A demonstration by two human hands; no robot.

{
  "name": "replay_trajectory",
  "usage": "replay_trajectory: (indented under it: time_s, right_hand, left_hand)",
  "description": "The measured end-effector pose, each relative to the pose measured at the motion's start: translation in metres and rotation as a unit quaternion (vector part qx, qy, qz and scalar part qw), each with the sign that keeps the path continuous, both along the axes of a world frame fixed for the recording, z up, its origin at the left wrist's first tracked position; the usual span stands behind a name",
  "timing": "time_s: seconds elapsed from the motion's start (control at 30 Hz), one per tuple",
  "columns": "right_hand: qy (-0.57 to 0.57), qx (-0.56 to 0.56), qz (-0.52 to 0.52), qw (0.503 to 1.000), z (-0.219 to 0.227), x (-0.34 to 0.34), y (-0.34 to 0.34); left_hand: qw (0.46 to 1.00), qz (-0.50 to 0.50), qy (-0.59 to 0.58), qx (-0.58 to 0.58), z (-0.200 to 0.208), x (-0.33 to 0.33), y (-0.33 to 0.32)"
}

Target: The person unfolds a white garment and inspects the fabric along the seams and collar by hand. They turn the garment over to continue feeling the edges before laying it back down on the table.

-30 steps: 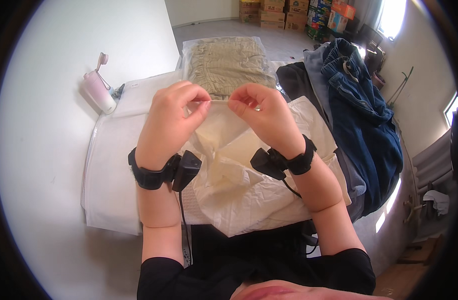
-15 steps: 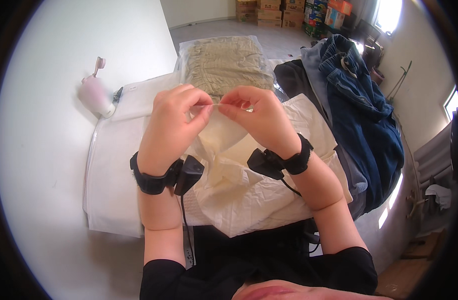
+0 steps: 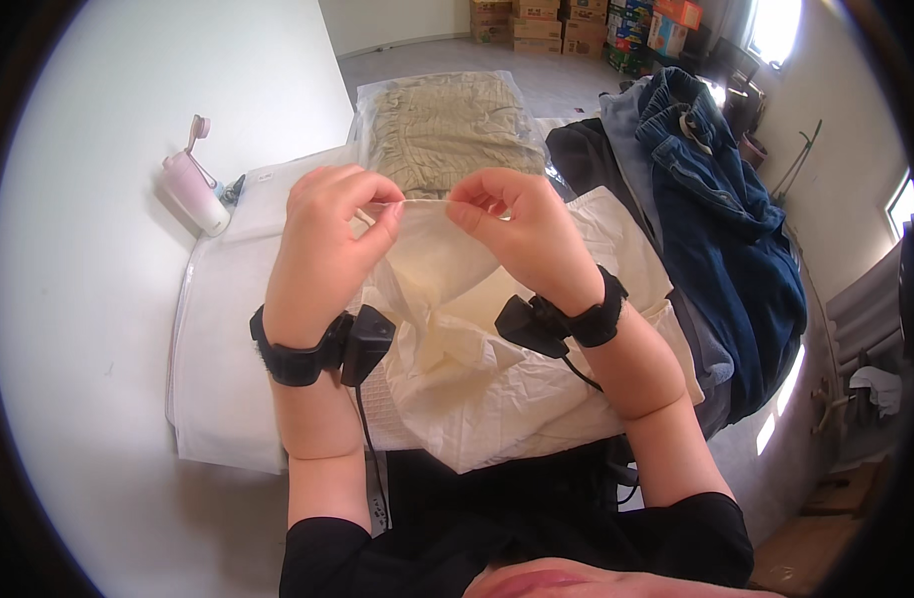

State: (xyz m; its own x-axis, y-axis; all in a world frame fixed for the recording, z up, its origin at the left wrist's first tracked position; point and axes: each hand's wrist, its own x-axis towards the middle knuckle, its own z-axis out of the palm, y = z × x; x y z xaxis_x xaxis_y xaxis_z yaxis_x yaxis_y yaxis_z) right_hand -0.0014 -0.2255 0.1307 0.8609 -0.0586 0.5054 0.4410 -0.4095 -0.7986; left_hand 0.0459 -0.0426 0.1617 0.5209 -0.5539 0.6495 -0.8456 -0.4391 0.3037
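Observation:
A cream cotton garment (image 3: 497, 389) lies spread and creased in front of me, with a gathered edge showing at its right. My left hand (image 3: 327, 234) pinches the garment's upper edge between thumb and fingers. A short way to the right, my right hand (image 3: 522, 229) pinches that same edge. Between the two pinches a thin strip of the edge runs straight. Both hands are raised over the far part of the garment and hide some of it. Black straps with small dark devices and cables sit on both wrists.
Beyond my hands lies a folded khaki garment (image 3: 452, 130) in a clear bag. Blue jeans (image 3: 721, 229) and darker clothes are heaped at the right. White packs (image 3: 228, 339) cover the left, near a pink-white bottle (image 3: 193, 194). Cardboard boxes (image 3: 537, 30) stand far back.
My left hand has moved left, away from the right, widening the gap between the pinches. More of the cream edge shows between them. The right hand has barely moved.

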Motion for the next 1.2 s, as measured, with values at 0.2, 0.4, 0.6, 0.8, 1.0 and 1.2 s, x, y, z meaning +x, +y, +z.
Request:
replay_trajectory:
  time_s: [0.2, 0.4, 0.6, 0.8, 1.0, 1.2]
  right_hand:
    - [-0.038, 0.005, 0.001, 0.999, -0.003, 0.001, 0.002]
    - [-0.014, -0.011, 0.033, 0.999, -0.002, 0.0, 0.001]
    - [0.045, -0.01, 0.038, 0.998, -0.006, 0.009, 0.003]
    - [0.066, -0.023, 0.035, 0.997, -0.016, 0.013, 0.01]
    - [0.129, 0.033, 0.041, 0.99, -0.022, 0.018, 0.005]
    - [0.124, 0.021, 0.038, 0.991, -0.022, 0.02, 0.005]
  left_hand:
    - [1.0, -0.013, 0.013, -0.015, 0.0, -0.004, -0.004]
    - [0.993, -0.042, 0.091, -0.058, -0.011, -0.003, -0.01]
    - [0.983, -0.033, 0.135, -0.116, -0.038, 0.008, -0.003]
    - [0.975, -0.067, 0.096, -0.189, -0.077, 0.017, 0.003]
    - [0.963, -0.101, 0.103, -0.23, -0.089, 0.016, -0.002]
    - [0.949, -0.07, 0.191, -0.241, -0.088, 0.006, -0.006]
